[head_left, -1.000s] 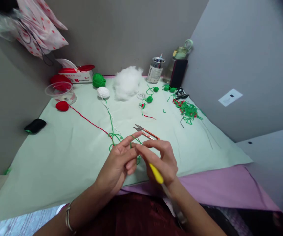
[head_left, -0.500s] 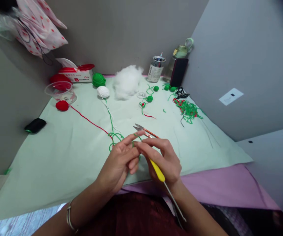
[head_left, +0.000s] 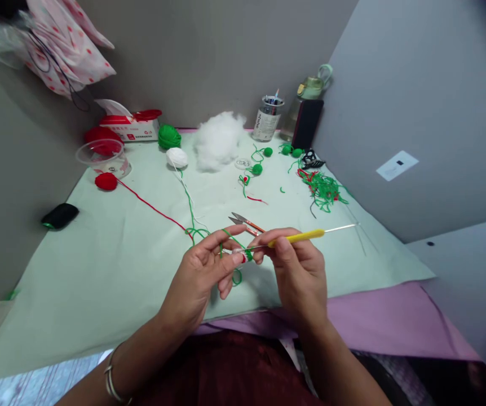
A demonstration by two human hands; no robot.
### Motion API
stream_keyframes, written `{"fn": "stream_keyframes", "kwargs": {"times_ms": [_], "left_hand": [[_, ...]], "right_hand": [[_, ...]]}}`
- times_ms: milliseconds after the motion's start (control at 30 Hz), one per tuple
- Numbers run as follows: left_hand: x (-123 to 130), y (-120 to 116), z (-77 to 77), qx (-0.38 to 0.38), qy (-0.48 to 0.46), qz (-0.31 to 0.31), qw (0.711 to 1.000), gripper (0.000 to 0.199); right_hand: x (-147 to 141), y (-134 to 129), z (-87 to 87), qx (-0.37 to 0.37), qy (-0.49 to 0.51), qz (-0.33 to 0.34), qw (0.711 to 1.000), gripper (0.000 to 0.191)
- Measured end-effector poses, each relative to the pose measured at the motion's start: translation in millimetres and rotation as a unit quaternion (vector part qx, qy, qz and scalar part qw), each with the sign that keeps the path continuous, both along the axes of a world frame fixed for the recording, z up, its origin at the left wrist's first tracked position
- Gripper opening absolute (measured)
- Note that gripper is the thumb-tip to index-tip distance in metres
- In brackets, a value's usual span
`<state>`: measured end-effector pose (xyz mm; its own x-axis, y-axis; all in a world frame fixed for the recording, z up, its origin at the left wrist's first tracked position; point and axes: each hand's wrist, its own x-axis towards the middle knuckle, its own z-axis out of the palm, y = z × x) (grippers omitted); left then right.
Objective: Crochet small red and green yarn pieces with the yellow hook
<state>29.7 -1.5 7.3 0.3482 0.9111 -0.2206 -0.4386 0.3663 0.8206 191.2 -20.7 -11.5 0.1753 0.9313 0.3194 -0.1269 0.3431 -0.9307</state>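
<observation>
Between thumb and fingers, my left hand [head_left: 203,276] pinches a small crochet piece [head_left: 248,256] in red, white and green. Green yarn [head_left: 231,235] runs over its raised index finger. My right hand [head_left: 300,270] grips a crochet hook [head_left: 306,235] by its yellow handle. The hook's thin metal tip meets the top of the piece; whether it sits inside a stitch I cannot tell. Loops of green yarn [head_left: 237,277] hang beneath the left fingers. Just beyond my hands lie thread snips [head_left: 247,223] with orange handles, partly hidden by the fingers.
Red [head_left: 106,181], white [head_left: 177,158] and green yarn balls [head_left: 169,136] lie at the back left, near a plastic tub [head_left: 99,155]. White stuffing [head_left: 220,141] sits at the back. Yarn scraps [head_left: 326,192] and a bottle [head_left: 308,93] with a phone [head_left: 308,125] are to the right.
My right hand has turned the hook from pointing down toward me to lying nearly level, handle end to the right. The crochet piece now shows between my hands.
</observation>
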Motion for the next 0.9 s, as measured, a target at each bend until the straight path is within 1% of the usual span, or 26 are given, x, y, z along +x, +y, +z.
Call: {"fn": "stream_keyframes", "kwargs": {"times_ms": [33,100,167,200,233,333,367,400,433,467,500,533,600,633,667,700,767,833,900], "left_hand": [[-0.9,0.3,0.9,0.001,0.004,0.001,1.000,0.038],[-2.2,-0.1,1.3,0.006,0.013,0.005,1.000,0.038],[-2.5,-2.0,-0.8,0.021,0.025,0.016,0.999,0.037],[-2.2,-3.4,-2.5,0.033,0.035,0.026,0.999,0.037],[-1.7,-4.9,-4.3,0.044,0.047,0.037,0.997,0.038],[1.3,-8.3,-7.4,0.055,0.062,0.070,0.994,0.045],[2.2,-8.3,-7.1,0.042,0.049,0.069,0.996,0.047],[2.9,-7.7,-6.1,0.019,0.027,0.059,0.998,0.049],[3.1,-6.4,-4.5,-0.011,0.000,0.039,0.999,0.050],[2.8,-4.5,-2.5,-0.042,-0.028,0.017,0.999,0.049],[1.9,-2.4,-0.2,-0.070,-0.050,-0.003,0.996,0.048],[0.7,-0.3,2.1,-0.087,-0.066,-0.013,0.994,0.046],[-1.8,2.5,5.9,-0.091,-0.074,-0.010,0.993,0.045],[-2.5,2.9,7.1,-0.082,-0.070,-0.005,0.994,0.046],[-2.5,2.5,7.7,-0.072,-0.062,-0.003,0.995,0.048],[-1.8,1.6,7.6,-0.061,-0.052,-0.005,0.997,0.049],[1.3,-1.1,6.1,-0.040,-0.037,-0.007,0.998,0.050],[5.0,-2.9,3.8,-0.024,-0.032,0.006,0.999,0.051],[7.1,-2.6,2.4,-0.026,-0.041,0.017,0.999,0.053]], "right_hand": [[0.6,-0.6,0.8,-0.004,0.008,0.009,1.000,0.023],[0.8,-2.9,3.8,0.003,-0.013,-0.001,1.000,0.024],[-0.3,-6.7,6.4,0.038,-0.084,-0.033,0.995,0.022],[-1.3,-8.5,6.5,0.070,-0.135,-0.050,0.987,0.021],[-2.6,-10.0,5.6,0.107,-0.195,-0.068,0.973,0.022],[-6.6,-11.2,-3.3,0.219,-0.341,-0.112,0.907,0.027],[-7.7,-10.5,-7.0,0.242,-0.370,-0.125,0.888,0.029],[-8.4,-9.5,-10.2,0.250,-0.387,-0.136,0.877,0.031],[-8.7,-8.5,-12.3,0.254,-0.391,-0.146,0.873,0.033],[-8.6,-7.5,-13.0,0.250,-0.378,-0.148,0.879,0.032],[-8.2,-6.7,-12.3,0.235,-0.350,-0.147,0.895,0.029],[-7.5,-6.0,-10.3,0.214,-0.304,-0.141,0.917,0.026],[-6.1,-4.4,-4.0,0.159,-0.184,-0.114,0.963,0.023],[-5.6,-3.4,-0.8,0.136,-0.136,-0.095,0.977,0.023],[-5.5,-2.3,1.9,0.119,-0.108,-0.076,0.984,0.022],[-5.7,-1.2,3.6,0.109,-0.098,-0.058,0.987,0.021],[-6.7,0.3,4.0,0.103,-0.115,-0.041,0.987,0.019],[-7.8,0.0,0.6,0.119,-0.159,-0.056,0.978,0.020],[-7.9,-1.5,-4.3,0.164,-0.233,-0.090,0.954,0.026]]}}
